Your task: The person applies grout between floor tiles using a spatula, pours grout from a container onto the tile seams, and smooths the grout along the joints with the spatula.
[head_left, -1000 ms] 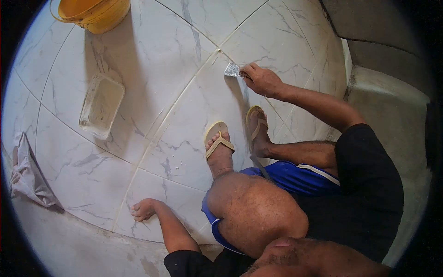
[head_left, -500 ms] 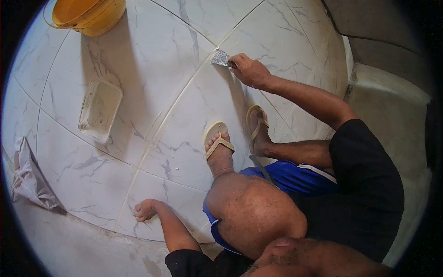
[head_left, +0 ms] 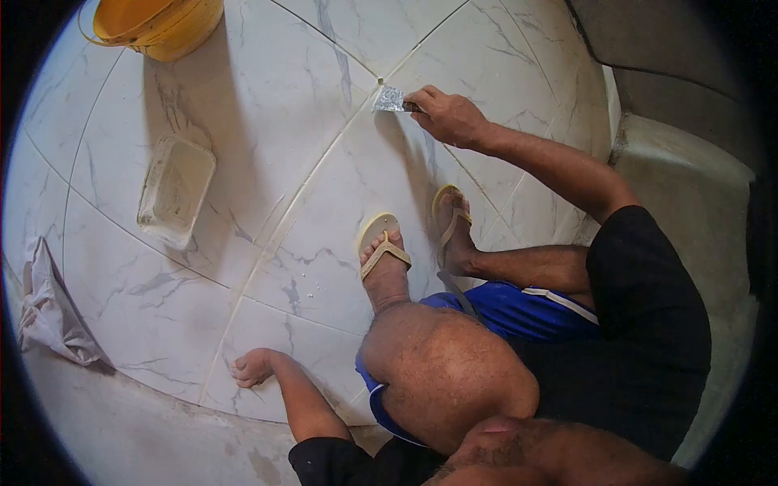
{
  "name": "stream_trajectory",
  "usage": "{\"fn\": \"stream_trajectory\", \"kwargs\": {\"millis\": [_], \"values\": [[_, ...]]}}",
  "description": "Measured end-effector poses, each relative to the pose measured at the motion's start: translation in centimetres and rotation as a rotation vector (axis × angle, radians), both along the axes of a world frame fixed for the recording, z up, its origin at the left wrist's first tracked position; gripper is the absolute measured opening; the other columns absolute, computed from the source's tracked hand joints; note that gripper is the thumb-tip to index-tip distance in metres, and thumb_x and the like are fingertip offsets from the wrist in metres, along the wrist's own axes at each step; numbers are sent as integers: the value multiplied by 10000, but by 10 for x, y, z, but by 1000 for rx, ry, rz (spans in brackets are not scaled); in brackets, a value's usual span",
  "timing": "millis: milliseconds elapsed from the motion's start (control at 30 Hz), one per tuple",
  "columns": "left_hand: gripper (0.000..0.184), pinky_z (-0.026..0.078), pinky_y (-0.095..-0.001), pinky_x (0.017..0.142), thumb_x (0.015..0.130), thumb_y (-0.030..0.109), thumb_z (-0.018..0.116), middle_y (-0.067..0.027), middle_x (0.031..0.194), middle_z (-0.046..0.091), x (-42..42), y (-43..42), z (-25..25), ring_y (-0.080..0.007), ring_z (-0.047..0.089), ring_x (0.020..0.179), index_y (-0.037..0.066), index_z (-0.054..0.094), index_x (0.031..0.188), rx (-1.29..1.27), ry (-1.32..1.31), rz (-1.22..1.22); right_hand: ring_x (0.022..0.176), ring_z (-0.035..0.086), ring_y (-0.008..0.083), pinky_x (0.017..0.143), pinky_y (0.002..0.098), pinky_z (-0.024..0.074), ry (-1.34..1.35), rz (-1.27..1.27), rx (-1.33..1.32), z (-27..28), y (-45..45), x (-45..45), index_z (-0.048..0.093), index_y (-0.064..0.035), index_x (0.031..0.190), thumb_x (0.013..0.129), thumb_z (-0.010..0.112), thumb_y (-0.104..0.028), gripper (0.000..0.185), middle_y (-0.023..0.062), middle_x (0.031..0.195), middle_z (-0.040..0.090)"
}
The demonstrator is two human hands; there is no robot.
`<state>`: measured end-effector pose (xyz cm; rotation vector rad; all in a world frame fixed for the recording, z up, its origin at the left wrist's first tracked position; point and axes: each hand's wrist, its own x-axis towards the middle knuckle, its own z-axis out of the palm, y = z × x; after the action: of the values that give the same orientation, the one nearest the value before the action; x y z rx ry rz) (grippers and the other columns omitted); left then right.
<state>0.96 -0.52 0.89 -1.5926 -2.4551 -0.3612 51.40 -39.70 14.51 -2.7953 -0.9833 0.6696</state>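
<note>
White tub (head_left: 153, 190) unmoved. Left hand (head_left: 253, 368) same spot, fingers curled on the floor tile (head_left: 170, 324); can't tell if holding anything. Scraper (head_left: 390, 99) is farther left than a second ago, blade at the grout line (head_left: 307, 190) near the tile-corner crossing; right hand's (head_left: 450, 117) fingers grip its handle.

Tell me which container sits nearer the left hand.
The white rectangular tub; the round yellow bucket is farther from the left hand, at the picture's top edge.

No text or label can be read.
</note>
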Motion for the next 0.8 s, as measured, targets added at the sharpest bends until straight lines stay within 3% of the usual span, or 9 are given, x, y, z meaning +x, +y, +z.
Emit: {"fn": "stream_trajectory", "kwargs": {"millis": [233,333,800], "values": [[524,368,-541,1099,1037,453,460,-206,1434,492,-4,2,-4,-368,446,1372,39,616,1318,-11,-14,14,807,702,363,720,467,589,-9,-30,-5,-8,-9,-4,570,-76,1249,979,602,-244,320,147,1158,627],[517,371,-538,1095,1035,449,465,-199,1429,496,-5,1,-3,-364,445,1372,44,618,1318,-3,-5,12,801,706,338,686,430,599,-42,-53,17,-13,-5,-3,568,-102,1232,930,681,-188,334,128,1111,647],[515,382,-537,1091,1035,445,482,-209,1435,490,0,0,3,-379,466,1346,35,610,1318,-28,3,0,824,705,376,749,480,589,-22,-51,55,-20,14,12,564,-77,1258,967,605,-226,328,159,1158,638]]}}
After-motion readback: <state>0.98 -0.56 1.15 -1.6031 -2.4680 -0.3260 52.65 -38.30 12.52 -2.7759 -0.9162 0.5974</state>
